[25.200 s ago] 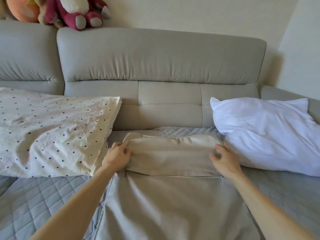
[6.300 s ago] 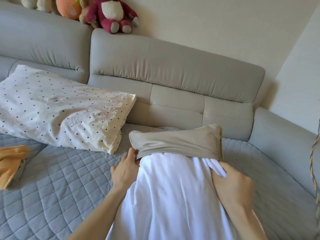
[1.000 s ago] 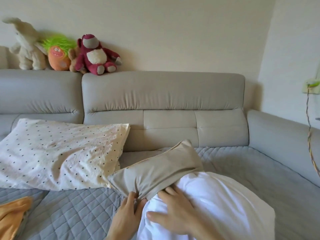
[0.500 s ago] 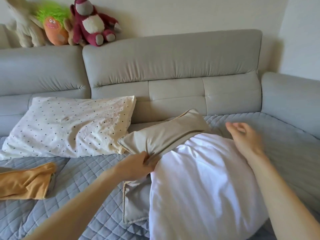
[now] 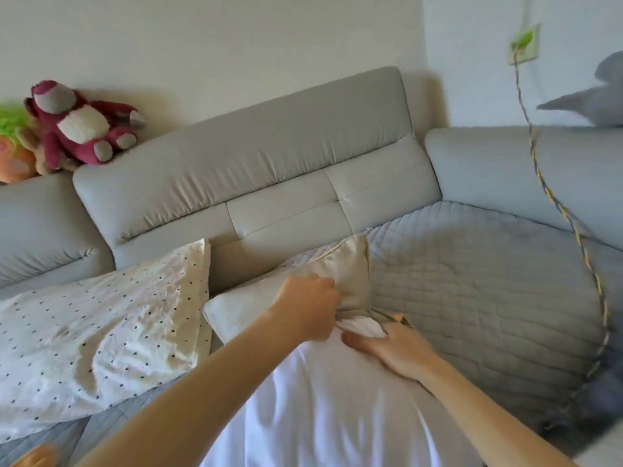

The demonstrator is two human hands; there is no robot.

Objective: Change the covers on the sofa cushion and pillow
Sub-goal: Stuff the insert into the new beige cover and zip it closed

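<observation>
**Beige cover gripped at its mouth, over the white pillow's corner**

The left hand (image 5: 305,306) is clenched round a fold of the beige cushion cover (image 5: 350,264), knuckles up, gripping the fabric at the cover's open edge. The cover runs away from that hand toward the sofa backrest (image 5: 253,156), with one piped corner pointing up and beyond the knuckles. Another corner sticks out to the hand's left.

The white pillow (image 5: 330,409) lies under both forearms. Its far end meets the cover's mouth just below the left hand, and a bunched corner of it shows between the two hands. The right hand (image 5: 394,352) rests palm down on the pillow just right of the left hand, thumb spread toward it. Its fingertips reach into the bunched white fabric and are hidden there, so whether they pinch the fabric or only press it cannot be told.

Left of the left hand, a cream polka-dot pillow (image 5: 101,332) lies against the backrest, close beside the cover. Right of the right hand spreads the grey quilted seat mat (image 5: 472,281). Farther right, a braided cable (image 5: 556,210) hangs from a wall socket (image 5: 524,45). Far up and left of the left hand, a dark red plush bear (image 5: 77,126) sits on top of the backrest, beside an orange plush with green hair (image 5: 13,156).
</observation>
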